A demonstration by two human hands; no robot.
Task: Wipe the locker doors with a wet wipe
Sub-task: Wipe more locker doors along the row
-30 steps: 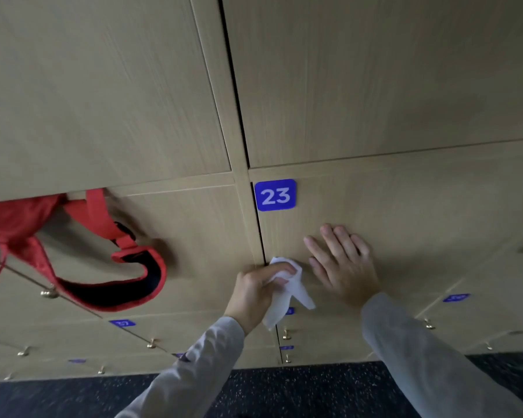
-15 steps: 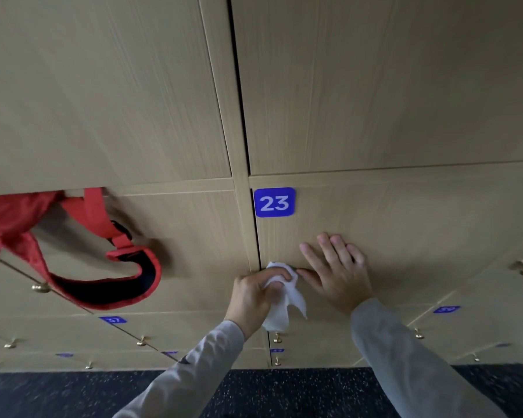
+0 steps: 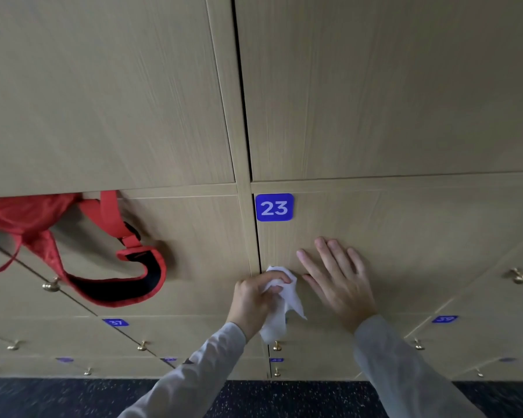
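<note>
Red bag [image 3: 43,224], hanging out of the locker at far left with its padded strap [image 3: 124,285] looped down over the doors below; risk, judged: a wide sweep leftward could snag the strap and drag the bag out; brass knobs [image 3: 50,286] on the lower doors, likewise apt to catch a trailing corner of the wipe; left hand [image 3: 252,303], grip closed round the wet wipe [image 3: 280,306], fingers curled and pressing the upper wad against the left edge of the locker door [image 3: 420,236], right at the dark seam beside the frame; risk: the wipe is bunched, so only a small patch meets the wood and much of the panel could be missed or left streaked; the loose tail hangs free below the fist and could slip out or catch in the seam; wet wipe: white, crumpled, thin, limp, upper part in the fist, lower part dangling over the door beneath; blue number plate [image 3: 274,207], reading 23, at the door's upper left corner; right hand [image 3: 338,276], grip open, fingers straight and spread flat on the door just right of the wipe, holding nothing; risk: the palm may leave fresh marks on the panel.
</note>
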